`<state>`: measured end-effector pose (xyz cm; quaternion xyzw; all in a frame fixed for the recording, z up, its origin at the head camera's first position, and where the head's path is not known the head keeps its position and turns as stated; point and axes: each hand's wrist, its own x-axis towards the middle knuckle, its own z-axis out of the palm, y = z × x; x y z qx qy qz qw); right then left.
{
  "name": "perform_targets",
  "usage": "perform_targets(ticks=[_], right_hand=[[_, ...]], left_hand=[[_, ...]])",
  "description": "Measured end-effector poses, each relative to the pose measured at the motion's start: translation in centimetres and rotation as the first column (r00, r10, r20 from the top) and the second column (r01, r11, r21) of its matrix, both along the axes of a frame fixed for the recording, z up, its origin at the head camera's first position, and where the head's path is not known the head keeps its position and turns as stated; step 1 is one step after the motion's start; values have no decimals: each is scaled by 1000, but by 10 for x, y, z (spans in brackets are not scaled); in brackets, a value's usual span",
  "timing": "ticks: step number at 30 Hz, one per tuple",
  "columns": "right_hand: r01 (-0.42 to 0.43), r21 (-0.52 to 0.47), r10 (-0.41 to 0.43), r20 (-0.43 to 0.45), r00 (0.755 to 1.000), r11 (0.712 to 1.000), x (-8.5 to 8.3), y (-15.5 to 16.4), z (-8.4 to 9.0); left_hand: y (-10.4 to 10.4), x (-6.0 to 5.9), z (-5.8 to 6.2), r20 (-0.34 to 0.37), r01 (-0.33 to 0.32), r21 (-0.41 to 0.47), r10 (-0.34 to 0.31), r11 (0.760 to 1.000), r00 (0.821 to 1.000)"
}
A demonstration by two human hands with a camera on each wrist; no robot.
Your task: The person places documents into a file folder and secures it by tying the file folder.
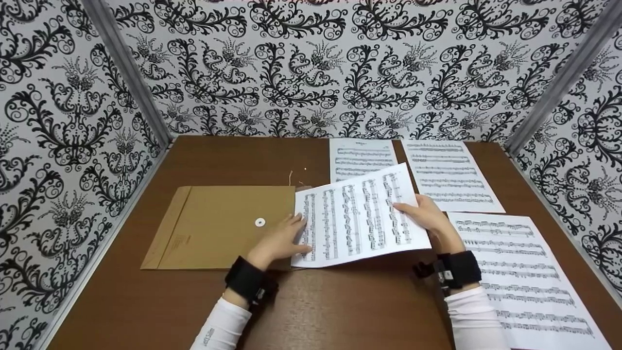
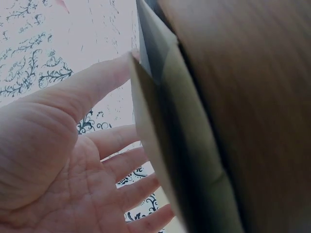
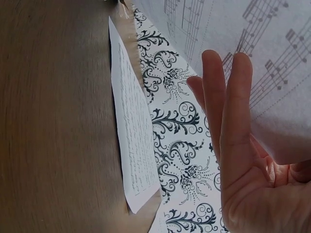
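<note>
A sheet of music (image 1: pixel 357 214) lies sideways with its left edge at the mouth of a brown envelope (image 1: pixel 214 223), and its right end is raised. My right hand (image 1: pixel 427 216) pinches that end, thumb on top and fingers (image 3: pixel 235 97) underneath. My left hand (image 1: pixel 279 240) rests on the envelope beside its opening, fingers spread, thumb at the sheet's lower left. In the left wrist view the envelope's mouth (image 2: pixel 170 97) gapes a little, and the left thumb and fingertips touch its upper side. A white button (image 1: pixel 260 222) shows on the envelope.
On the brown table (image 1: pixel 311 311), two music sheets lie at the back, one at centre (image 1: pixel 362 155) and one at right (image 1: pixel 449 175). Another music sheet (image 1: pixel 529 287) lies near the right arm. Patterned walls (image 1: pixel 311 68) enclose the table's back and sides.
</note>
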<state>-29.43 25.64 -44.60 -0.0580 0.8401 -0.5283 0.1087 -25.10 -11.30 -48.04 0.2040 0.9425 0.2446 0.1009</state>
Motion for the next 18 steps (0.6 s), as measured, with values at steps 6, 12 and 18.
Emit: perform_targets(ticks=[6, 12, 18], right_hand=[[-13, 8, 12, 11, 1000, 1000, -2, 0, -2], [-21, -3, 21, 12, 1000, 1000, -2, 1, -4], [-13, 16, 13, -11, 1000, 1000, -6, 1, -7]], left_hand=[[-1, 1, -1, 6, -10, 3, 10, 1000, 1000], [-1, 1, 0, 22, -29, 24, 29, 999, 999], [-1, 1, -1, 13, -26, 21, 26, 999, 1000]])
